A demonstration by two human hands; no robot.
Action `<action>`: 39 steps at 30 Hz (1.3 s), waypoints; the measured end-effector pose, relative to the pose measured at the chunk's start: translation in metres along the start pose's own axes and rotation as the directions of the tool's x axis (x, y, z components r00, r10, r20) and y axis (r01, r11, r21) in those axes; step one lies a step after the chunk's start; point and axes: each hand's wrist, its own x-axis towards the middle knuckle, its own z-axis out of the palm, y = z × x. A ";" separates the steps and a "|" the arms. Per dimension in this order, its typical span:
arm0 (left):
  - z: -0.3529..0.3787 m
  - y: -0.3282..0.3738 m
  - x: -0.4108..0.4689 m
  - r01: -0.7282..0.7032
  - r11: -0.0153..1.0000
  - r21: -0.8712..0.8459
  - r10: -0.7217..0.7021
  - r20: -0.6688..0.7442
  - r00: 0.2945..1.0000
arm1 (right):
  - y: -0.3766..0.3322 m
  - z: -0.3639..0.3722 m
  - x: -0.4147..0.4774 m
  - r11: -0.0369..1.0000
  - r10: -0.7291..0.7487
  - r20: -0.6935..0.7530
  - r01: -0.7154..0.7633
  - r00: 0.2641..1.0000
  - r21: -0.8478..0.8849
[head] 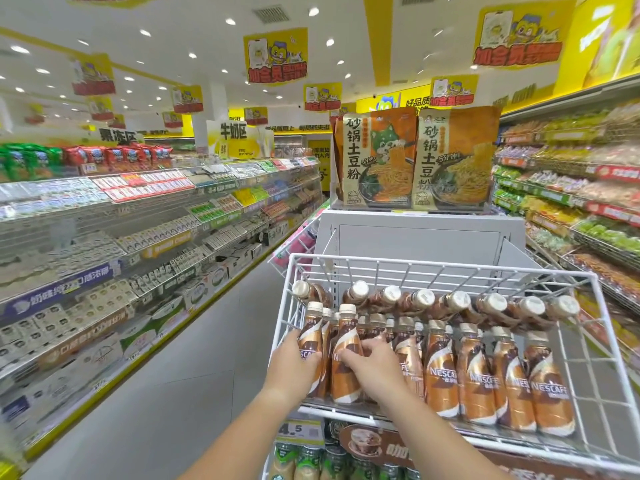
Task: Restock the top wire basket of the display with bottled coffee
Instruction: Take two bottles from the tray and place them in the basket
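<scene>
The left hand (294, 367) is gripping the leftmost Nescafé bottle (313, 327) at the left end of the front row, its fingers (295, 337) curling round the bottle's side. Just beside it, the right hand (375, 367) is holding the second Nescafé bottle (346, 336), with bent fingers (355, 353) pressing over the label. Both bottles are standing upright inside the white wire basket (443, 265), touching each other.

To their right, more standing coffee bottles (478, 379) are filling the front of the basket, labels facing forward. Behind them a row of lying coffee bottles (457, 303) is pointing its caps toward the camera.

Below the basket, a price tag (300, 432) is hanging above green-capped bottles (304, 459) on a lower level. A grey back panel (419, 237) is rising behind the basket, and noodle packs (379, 161) are standing on top of it.

Stocked store shelves (138, 220) are lining the aisle on the left, and yellow hanging signs (276, 57) are dangling from the ceiling.
</scene>
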 end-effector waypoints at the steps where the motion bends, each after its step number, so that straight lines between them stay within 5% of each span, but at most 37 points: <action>1: 0.000 0.001 -0.001 -0.004 1.000 0.007 0.004 0.005 1.000 | 0.000 0.000 0.000 1.000 0.002 0.006 -0.002 1.000 0.010; 12: 0.000 -0.007 0.004 -0.048 0.995 0.084 0.043 0.055 0.998 | -0.002 0.010 0.005 0.998 -0.033 0.001 0.033 0.999 -0.055; 17: -0.004 -0.009 0.001 -0.095 0.963 0.251 0.069 0.110 0.992 | -0.003 0.002 -0.002 0.952 -0.075 0.032 0.082 0.997 -0.294; 21: -0.007 -0.004 -0.018 -0.163 0.899 0.406 0.112 0.147 0.983 | -0.002 -0.011 -0.017 0.784 -0.216 0.069 0.215 0.974 -0.582; 24: -0.018 0.001 -0.037 -0.264 0.684 0.680 0.133 0.239 0.962 | 0.004 -0.020 -0.031 0.608 -0.270 0.172 0.306 0.947 -0.732; 26: -0.023 -0.001 -0.044 -0.324 0.616 0.718 0.255 0.207 0.945 | 0.009 -0.025 -0.043 0.519 -0.299 0.221 0.352 0.929 -0.779; 30: -0.031 -0.011 -0.072 -0.333 0.369 0.868 0.211 0.271 0.939 | 0.023 -0.028 -0.069 0.423 -0.334 0.294 0.422 0.895 -0.802; 36: -0.025 -0.027 -0.138 -0.192 0.309 0.932 0.097 0.170 0.981 | 0.065 -0.031 -0.109 0.316 -0.451 0.317 0.481 0.835 -0.818; 39: -0.012 -0.037 -0.181 -0.156 0.382 0.911 0.093 0.130 0.987 | 0.092 -0.040 -0.134 0.252 -0.451 0.399 0.543 0.798 -0.801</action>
